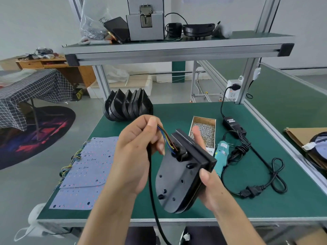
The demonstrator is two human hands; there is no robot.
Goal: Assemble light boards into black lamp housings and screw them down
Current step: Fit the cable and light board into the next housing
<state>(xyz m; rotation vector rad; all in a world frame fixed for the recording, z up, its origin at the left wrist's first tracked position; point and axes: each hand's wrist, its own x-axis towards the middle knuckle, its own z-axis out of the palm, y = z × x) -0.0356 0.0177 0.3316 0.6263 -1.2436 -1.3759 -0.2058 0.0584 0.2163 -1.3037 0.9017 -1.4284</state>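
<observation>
While the right hand [210, 188] grips the housing [178, 175] by its edge, back up, above the counter [265, 206], left-hand [136, 156] fingers [152, 123] pinch the wires [167, 138] at its rear hole, apparently drawing them through; boards [88, 167], screws [203, 133] and driver [222, 152] lie within reach.

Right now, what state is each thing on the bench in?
lamp housing: off the bench, tilted, back side up, held by right hand
wires: run into the housing's hole, pinched by left hand
screw box: open, holds many screws
electric screwdriver: lying on the bench, unheld
light boards: stacked flat
spare housings: standing on edge
power adapter: plugged in
</observation>
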